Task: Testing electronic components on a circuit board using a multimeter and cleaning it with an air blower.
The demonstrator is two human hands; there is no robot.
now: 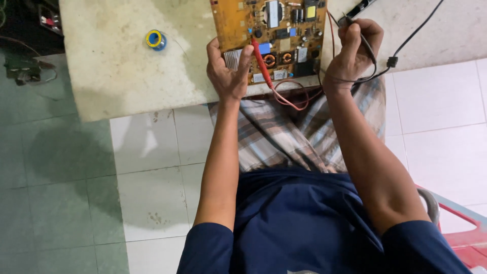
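Two probes at an orange circuit board (269,30)

Left hand (228,68) pinches a red-handled probe (261,61) onto the board; right hand (355,48) is closed around a black probe (366,43) beside it.

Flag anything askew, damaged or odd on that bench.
The circuit board juts slightly past the table edge over the lap. The red lead loops off the edge too. No damage or spill shows.

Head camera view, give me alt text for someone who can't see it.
A seated person's left hand holds a red probe against an orange circuit board on a worn table, while the right hand holds a black probe. A spool of solder wire lies to the left.
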